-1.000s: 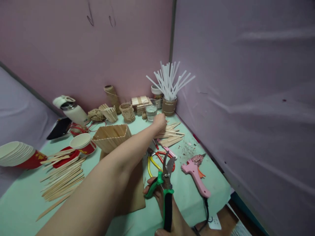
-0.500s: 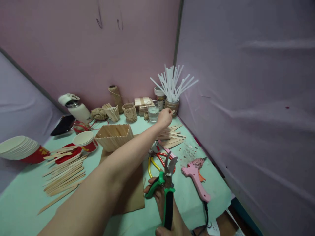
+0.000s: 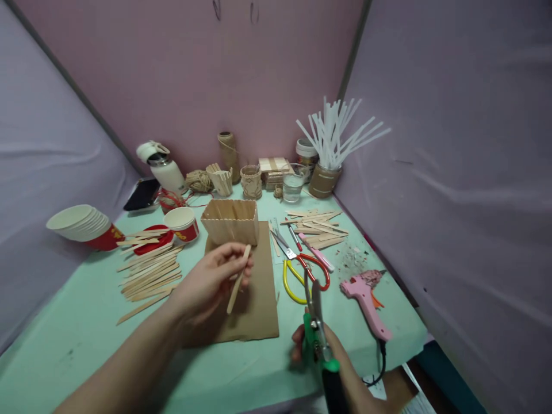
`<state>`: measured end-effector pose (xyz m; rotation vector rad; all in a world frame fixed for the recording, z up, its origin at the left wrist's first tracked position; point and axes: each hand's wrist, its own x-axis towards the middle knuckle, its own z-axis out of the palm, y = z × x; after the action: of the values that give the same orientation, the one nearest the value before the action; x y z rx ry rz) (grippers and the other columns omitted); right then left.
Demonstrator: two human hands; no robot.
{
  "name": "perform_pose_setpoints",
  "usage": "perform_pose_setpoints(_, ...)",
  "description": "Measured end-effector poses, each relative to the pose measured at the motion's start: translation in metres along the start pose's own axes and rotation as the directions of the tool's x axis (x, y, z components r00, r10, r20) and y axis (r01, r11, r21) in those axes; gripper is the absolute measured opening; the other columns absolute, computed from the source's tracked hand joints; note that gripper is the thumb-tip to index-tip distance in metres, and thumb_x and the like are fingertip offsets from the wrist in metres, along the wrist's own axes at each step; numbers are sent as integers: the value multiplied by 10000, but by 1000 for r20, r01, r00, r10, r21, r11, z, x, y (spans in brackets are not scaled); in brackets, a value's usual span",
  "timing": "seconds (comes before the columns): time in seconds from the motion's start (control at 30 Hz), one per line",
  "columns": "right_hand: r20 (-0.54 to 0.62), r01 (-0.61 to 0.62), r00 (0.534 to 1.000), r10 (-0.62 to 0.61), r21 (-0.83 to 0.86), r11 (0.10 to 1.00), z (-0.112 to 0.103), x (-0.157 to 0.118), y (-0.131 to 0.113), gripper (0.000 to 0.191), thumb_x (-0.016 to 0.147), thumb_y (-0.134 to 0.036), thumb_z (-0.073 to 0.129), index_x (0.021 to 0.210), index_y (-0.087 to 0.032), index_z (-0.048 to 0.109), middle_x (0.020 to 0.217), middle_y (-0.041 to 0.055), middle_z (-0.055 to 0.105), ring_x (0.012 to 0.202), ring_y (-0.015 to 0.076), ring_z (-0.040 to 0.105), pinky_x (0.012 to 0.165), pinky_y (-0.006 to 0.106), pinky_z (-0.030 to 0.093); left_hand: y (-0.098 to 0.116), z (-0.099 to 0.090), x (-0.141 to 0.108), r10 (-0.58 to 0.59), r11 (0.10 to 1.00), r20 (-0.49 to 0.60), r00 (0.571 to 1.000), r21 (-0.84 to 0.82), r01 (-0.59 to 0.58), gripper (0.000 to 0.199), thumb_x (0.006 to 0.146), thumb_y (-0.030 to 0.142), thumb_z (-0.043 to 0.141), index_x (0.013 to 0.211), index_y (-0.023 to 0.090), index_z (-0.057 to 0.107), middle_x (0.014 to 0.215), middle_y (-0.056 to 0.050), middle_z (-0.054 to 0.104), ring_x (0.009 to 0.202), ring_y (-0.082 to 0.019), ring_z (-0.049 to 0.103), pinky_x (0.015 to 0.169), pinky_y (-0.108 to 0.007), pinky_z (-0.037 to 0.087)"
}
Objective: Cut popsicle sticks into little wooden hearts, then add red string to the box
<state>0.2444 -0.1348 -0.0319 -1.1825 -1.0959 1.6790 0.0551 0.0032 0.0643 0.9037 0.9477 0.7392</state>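
Note:
Between the thumb and fingers of my left hand [image 3: 215, 276] is a short popsicle stick [image 3: 238, 282], held slanting over a brown cardboard sheet [image 3: 263, 310]. My right hand [image 3: 345, 362], low on the right, grips green-and-black pruning shears [image 3: 330, 374] whose blades point up and away from me. Just behind my left hand, a box made of wooden sticks [image 3: 230, 221] stands on the far part of the cardboard. Scissors with one red and one yellow handle [image 3: 294, 282] lie beyond the shears. A pile of popsicle sticks [image 3: 321, 227] is spread at the right.
A pink glue gun [image 3: 366, 305] lies at the right with its cord over the edge. On the left are stacked paper cups [image 3: 81, 227] and loose sticks [image 3: 150, 276]. A glass of water [image 3: 293, 187] and a jar of white glue sticks [image 3: 325, 181] stand at the back.
My left hand has come back from the jar at the far right to above the cardboard, bringing the popsicle stick. The view has shifted left; the shears remain in my right hand.

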Motion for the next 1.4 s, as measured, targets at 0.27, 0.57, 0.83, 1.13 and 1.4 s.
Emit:
perform_pose_setpoints(0.27, -19, 12, 1000, -19, -311, 950, 52, -2, -22, 1001, 622, -224, 715, 1483, -236, 204, 1427, 121, 416, 1303, 309, 430, 1073, 455, 366, -62, -26, -54, -123, 968, -221, 967, -242, 68, 194, 715, 236, 774, 859, 170, 663, 760, 4, 583, 694, -95, 582, 693, -232, 549)
perform_pose_setpoints(0.57, 24, 54, 998, -49, -631, 774, 74, 2, -41, 939, 639, -146, 618, 1471, -223, 188, 1409, 130, 384, 1349, 298, 331, 1124, 491, 285, -66, -30, -58, -40, 964, -231, 972, -266, -24, 221, 661, 264, 808, 807, 158, 678, 805, -19, 645, 713, -118, 624, 661, -220, 535)
perform_pose_setpoints(0.83, 15, 39, 999, -38, -612, 790, 80, 2, -39, 949, 619, -137, 652, 1468, -266, 250, 1414, 114, 384, 1350, 333, 318, 1120, 537, 264, -70, -38, -60, -21, 964, -227, 974, -264, -41, 212, 653, 279, 811, 768, 170, 670, 730, 6, 641, 671, -101, 611, 637, -194, 511)
perform_pose_setpoints(1.13, 18, -35, 998, 59, -615, 787, 87, 1, -48, 943, 622, -135, 641, 1472, -257, 253, 1409, 115, 395, 1360, 307, 317, 1131, 510, 260, -70, -45, -61, -39, 979, -191, 981, -204, -1, 194, 677, 284, 786, 767, 156, 672, 749, -8, 654, 675, -106, 615, 646, -198, 508)
perform_pose_setpoints(1.4, 42, -52, 995, 85, -514, 856, 66, -6, -54, 975, 623, -138, 685, 1488, -279, 256, 1472, 99, 394, 1369, 340, 342, 1121, 528, 275, -69, -49, -62, -76, 974, -196, 978, -223, 31, 264, 657, 315, 800, 783, 153, 635, 747, -6, 619, 675, -120, 605, 635, -238, 530)
